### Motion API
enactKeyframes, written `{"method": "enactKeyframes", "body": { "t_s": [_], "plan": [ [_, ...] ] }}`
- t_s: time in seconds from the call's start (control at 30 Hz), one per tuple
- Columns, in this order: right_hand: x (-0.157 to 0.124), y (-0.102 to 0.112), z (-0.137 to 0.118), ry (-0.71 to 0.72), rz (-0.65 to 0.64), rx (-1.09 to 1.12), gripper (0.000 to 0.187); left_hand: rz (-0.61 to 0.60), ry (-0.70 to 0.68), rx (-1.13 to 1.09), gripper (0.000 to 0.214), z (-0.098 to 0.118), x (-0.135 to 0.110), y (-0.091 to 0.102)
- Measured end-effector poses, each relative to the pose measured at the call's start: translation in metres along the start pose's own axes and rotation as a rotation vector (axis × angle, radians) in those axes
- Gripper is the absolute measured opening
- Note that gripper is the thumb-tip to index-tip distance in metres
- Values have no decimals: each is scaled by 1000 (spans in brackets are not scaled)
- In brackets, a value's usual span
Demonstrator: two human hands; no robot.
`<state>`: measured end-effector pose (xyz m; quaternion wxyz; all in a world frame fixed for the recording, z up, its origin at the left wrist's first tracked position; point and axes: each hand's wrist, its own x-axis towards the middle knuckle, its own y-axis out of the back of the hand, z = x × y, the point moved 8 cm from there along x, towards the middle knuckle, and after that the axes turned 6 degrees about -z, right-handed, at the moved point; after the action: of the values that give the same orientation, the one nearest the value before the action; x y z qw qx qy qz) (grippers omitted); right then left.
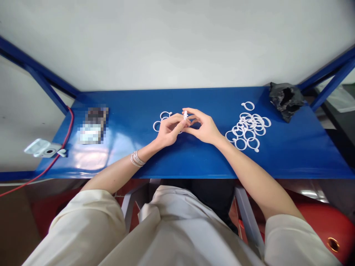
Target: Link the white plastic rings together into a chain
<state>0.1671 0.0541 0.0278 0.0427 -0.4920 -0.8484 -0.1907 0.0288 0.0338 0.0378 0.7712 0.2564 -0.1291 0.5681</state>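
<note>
Both my hands meet over the middle of the blue table (194, 162). My left hand (168, 131) and my right hand (202, 127) pinch together on a small white plastic piece (185, 115), held between their fingertips just above the tabletop. Silver bangles circle my left wrist (137, 159). A few white plastic rings (162, 120) lie just left of my hands, partly hidden behind the left fingers. A larger pile of several white rings (249, 129) lies to the right of my right hand.
A crumpled black plastic bag (285, 99) sits at the table's back right corner. A blurred-out flat object (93, 125) lies at the left. A small white device (46, 148) with a red cable (65, 147) hangs at the left edge. A white wall stands behind.
</note>
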Motion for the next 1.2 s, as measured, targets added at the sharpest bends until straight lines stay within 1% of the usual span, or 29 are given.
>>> {"method": "enactKeyframes", "body": {
  "t_s": [0.1,0.17,0.3,0.37,0.5,0.6,0.67,0.77,0.9,0.97,1.03,1.1,1.2],
  "plan": [
    [-1,-2,-2,16,14,-25,48,8,-42,38,39,2,-1,-1],
    [-1,-1,-5,24,12,-45,44,33,-48,83,34,-1,-3,0],
    [-2,2,-5,-7,-11,-110,39,164,-6,184,31,-6,-5,12],
    [-2,2,-4,-24,-34,-156,38,190,-14,223,31,-5,-5,16],
    [-2,7,-4,-37,-24,-168,45,163,-35,259,33,-1,-1,16],
    [-3,6,-8,-13,-47,-163,47,194,-1,243,34,-6,-2,18],
    [-3,4,-11,8,-65,-185,42,212,12,215,35,-9,-3,19],
    [-3,2,-9,3,-73,-222,33,200,19,156,36,-14,-4,15],
    [-3,-4,-4,3,-97,-207,26,175,97,79,40,-24,-6,12],
    [-2,-6,-3,17,-105,-186,28,165,123,63,41,-26,-6,11],
    [-2,-6,-4,39,-97,-205,33,150,120,58,38,-24,-6,10],
    [-2,-3,-7,48,-65,-261,45,123,97,56,32,-20,-5,7],
    [-1,6,-6,-33,39,-311,68,67,34,75,24,-10,-4,1]
  ]
}}
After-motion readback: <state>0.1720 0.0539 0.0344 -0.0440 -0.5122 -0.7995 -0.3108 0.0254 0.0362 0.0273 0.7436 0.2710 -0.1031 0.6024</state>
